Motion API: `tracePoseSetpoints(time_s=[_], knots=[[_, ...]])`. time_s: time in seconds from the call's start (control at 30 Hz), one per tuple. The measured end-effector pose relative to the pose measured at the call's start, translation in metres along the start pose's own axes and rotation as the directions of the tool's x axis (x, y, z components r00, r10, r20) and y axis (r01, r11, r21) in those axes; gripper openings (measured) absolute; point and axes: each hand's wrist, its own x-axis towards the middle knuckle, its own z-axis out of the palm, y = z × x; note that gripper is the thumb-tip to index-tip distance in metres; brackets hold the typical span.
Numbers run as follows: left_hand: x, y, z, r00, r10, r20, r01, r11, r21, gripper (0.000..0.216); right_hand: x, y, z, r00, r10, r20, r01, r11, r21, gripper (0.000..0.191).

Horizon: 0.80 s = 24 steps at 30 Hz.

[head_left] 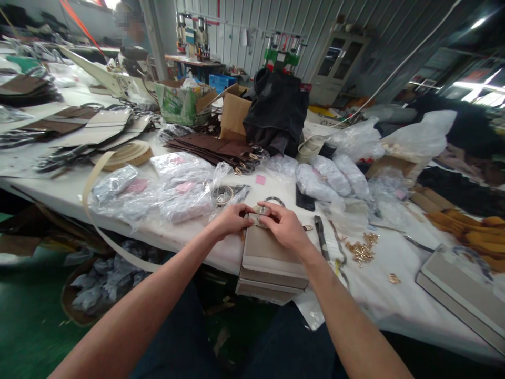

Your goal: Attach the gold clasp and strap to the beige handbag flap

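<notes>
A stack of beige leather panels (268,258) lies at the near edge of the white table (394,295). My left hand (231,220) pinches the far end of the top panel, fingers closed on it. My right hand (284,227) is closed over a small gold metal clasp (261,210) at that same end. A dark metal ring (275,200) lies just beyond my fingers.
Clear plastic bags of parts (173,189) cover the table to the left, white wrapped bundles (335,176) to the right. Gold fittings (361,250), a black strap (320,237), brown leather pieces (213,147), cardboard boxes (232,113) and a beige strip (94,210) lie around. A person sits at the far left.
</notes>
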Motion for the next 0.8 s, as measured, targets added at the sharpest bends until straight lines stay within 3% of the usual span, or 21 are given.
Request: tracePoseSetpoints(time_s=[0.23, 0.47, 0.63, 0.73, 0.8], knots=[[-0.002, 0.0, 0.001, 0.999, 0.031, -0.008, -0.03, 0.999, 0.031, 0.05, -0.002, -0.009, 0.01, 0.999, 0.039, -0.01, -0.039, 0.998, -0.041, 0.014], [-0.002, -0.004, 0.001, 1.0, 0.021, 0.016, -0.021, 1.0, -0.015, 0.052, -0.002, -0.001, 0.017, 0.995, -0.069, -0.069, 0.051, 0.97, -0.239, 0.015], [-0.003, -0.004, 0.0, 0.999, 0.026, 0.024, -0.026, 0.999, -0.039, 0.051, 0.001, 0.001, 0.023, 0.989, -0.126, -0.081, 0.1, 0.956, -0.276, 0.01], [-0.004, -0.003, -0.001, 0.999, 0.01, 0.046, -0.007, 0.997, -0.071, 0.051, -0.002, -0.009, 0.012, 0.983, -0.171, -0.068, 0.149, 0.957, -0.247, 0.013], [-0.004, -0.002, -0.001, 0.999, -0.003, 0.044, 0.006, 0.998, -0.065, 0.05, -0.01, -0.017, -0.006, 0.966, -0.213, -0.146, 0.173, 0.954, -0.243, 0.017]])
